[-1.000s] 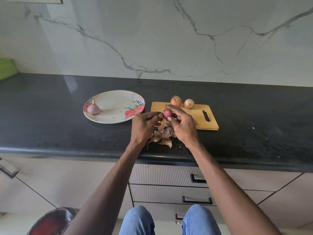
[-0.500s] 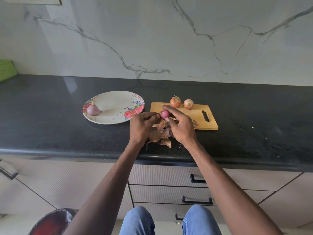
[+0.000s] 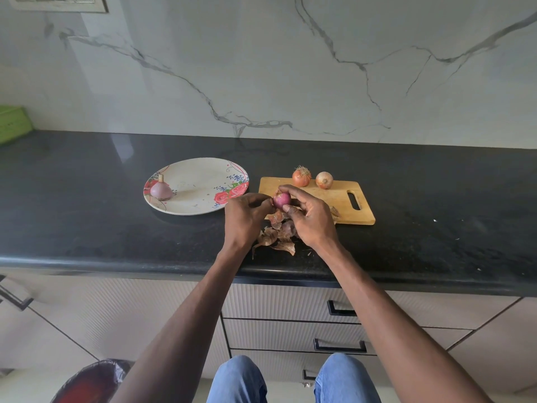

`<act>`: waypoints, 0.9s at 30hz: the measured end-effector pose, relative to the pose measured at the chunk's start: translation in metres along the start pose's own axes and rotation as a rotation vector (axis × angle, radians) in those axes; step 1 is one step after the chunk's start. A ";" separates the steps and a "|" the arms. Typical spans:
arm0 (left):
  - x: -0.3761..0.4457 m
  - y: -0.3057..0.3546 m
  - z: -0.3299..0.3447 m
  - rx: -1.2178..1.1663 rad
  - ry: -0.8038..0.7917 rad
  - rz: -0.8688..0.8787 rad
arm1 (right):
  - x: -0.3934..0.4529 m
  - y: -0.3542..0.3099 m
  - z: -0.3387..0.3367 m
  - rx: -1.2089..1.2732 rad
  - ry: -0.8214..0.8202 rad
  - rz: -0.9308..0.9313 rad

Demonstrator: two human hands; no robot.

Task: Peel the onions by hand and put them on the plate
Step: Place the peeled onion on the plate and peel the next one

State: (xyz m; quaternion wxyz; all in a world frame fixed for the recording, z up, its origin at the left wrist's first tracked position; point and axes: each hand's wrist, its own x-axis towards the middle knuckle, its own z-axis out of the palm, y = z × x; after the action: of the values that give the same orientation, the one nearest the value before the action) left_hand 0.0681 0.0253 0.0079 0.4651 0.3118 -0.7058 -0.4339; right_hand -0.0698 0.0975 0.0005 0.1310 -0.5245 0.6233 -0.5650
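Fingers [image 3: 286, 189] of the right hand [image 3: 309, 218] curl over the purple onion [image 3: 281, 199], thumb beneath, gripping it above the near-left corner of the cutting board [image 3: 343, 199]. The left hand [image 3: 245, 218] has its fingers curled, tips meeting the onion at its 9 o'clock side; whether they pinch a strip of skin cannot be told. The onion appears mostly bare, so the step in hand is judged to be removal of the last skin. Rotate the bulb in the right hand, lift loose edges with the left fingertips and pull toward the root. Loose peels [image 3: 276, 238] lie at 6 o'clock of the onion, on the counter [image 3: 87, 228]. One peeled onion [image 3: 160, 189] rests on the plate [image 3: 200, 209], at 9 o'clock. Two unpeeled onions [image 3: 301, 177] sit at the board's far edge, at 1 o'clock.
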 end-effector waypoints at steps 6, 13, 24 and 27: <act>-0.001 0.001 0.001 -0.025 0.005 -0.039 | 0.002 0.003 0.001 0.043 0.017 0.015; -0.002 0.001 -0.001 -0.167 -0.046 -0.062 | 0.003 0.003 0.000 0.071 0.011 0.010; -0.001 -0.002 -0.005 -0.177 -0.065 -0.113 | 0.001 0.004 0.001 -0.052 -0.014 -0.061; -0.002 -0.001 -0.003 -0.101 -0.032 -0.082 | 0.000 0.003 0.002 -0.061 -0.018 -0.073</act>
State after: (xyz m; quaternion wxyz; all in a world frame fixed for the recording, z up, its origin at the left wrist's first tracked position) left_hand 0.0722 0.0257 0.0063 0.4507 0.3095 -0.6769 -0.4927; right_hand -0.0702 0.0958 -0.0026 0.0998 -0.5558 0.6194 -0.5454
